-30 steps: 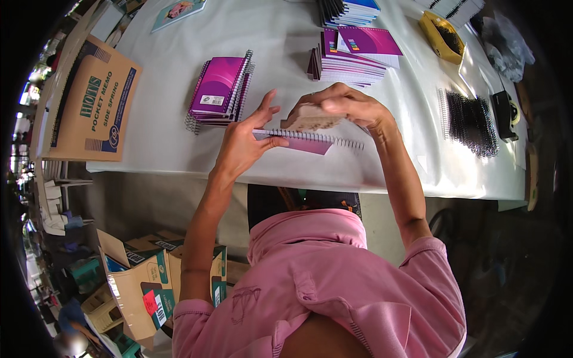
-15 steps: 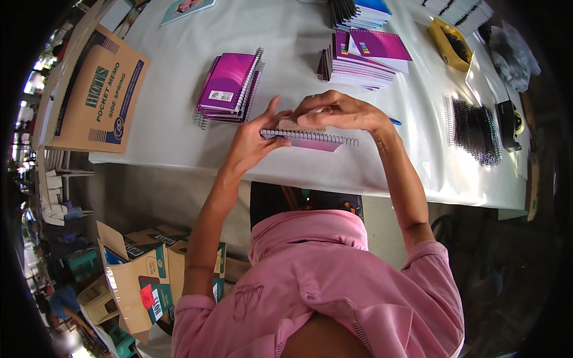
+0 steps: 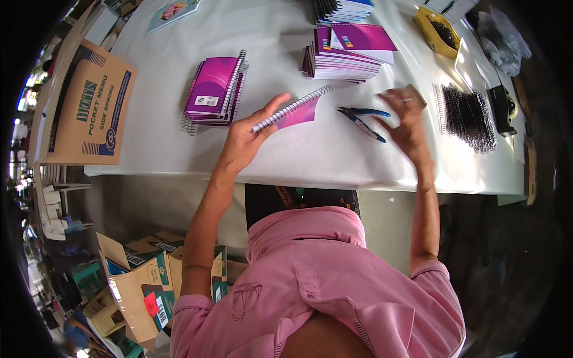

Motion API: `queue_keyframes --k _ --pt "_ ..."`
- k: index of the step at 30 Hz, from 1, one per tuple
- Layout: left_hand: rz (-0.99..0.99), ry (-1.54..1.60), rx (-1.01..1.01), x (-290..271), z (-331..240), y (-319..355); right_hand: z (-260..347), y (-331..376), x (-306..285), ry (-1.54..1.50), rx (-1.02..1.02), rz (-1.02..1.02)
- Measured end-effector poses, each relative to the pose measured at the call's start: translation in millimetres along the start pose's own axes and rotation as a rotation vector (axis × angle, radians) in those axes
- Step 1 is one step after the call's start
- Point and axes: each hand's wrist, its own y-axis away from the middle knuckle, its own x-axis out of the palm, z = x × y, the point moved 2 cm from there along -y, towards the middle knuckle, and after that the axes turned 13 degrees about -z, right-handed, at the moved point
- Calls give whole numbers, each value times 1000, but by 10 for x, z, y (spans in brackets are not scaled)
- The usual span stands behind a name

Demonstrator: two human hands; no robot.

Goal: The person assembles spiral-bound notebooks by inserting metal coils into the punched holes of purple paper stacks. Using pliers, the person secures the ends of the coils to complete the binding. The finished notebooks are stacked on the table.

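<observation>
Left hand [image 3: 243, 140] has its grip closed on a purple spiral notebook [image 3: 292, 111], held tilted just above the white bench [image 3: 286, 155], right of the bound purple stack [image 3: 213, 90]. Right hand [image 3: 407, 122] is released, fingers spread, holding nothing, hovering just right of the blue-handled pliers [image 3: 362, 120], which lie right of the notebook. Judgement: if the book goes to the stack, keep the coil side aligned with the others, lower flat, and avoid snagging neighbouring wire loops.

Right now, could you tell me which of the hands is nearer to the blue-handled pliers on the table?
The right hand: it hovers just right of the blue-handled pliers, fingers spread. The left hand is farther left, holding a purple spiral notebook.
</observation>
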Motion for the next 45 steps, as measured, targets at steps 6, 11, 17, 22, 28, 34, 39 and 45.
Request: queue_keyframes --k 6,11,17,22,28,34,39,45 --pt "-142 -246 19 217 231 154 586 232 182 3 193 60" --pt "-216 -614 216 407 -207 76 1387 93 -230 -377 197 30" --pt "-255 -800 299 471 -355 59 1488 -1 -254 -295 64 -43" --pt "-305 -913 337 468 -355 101 1379 7 -160 -793 388 313" --pt "-396 -1080 473 186 -503 -84 1074 -180 -97 -1045 295 362" --pt "-321 -799 367 -746 -374 -478 772 -137 120 -401 216 138" --pt "-12 233 169 -809 -356 -562 1412 -738 423 -1347 463 17" --pt "-337 297 -117 -1300 -162 -831 1965 -1411 903 -1091 11 -144"
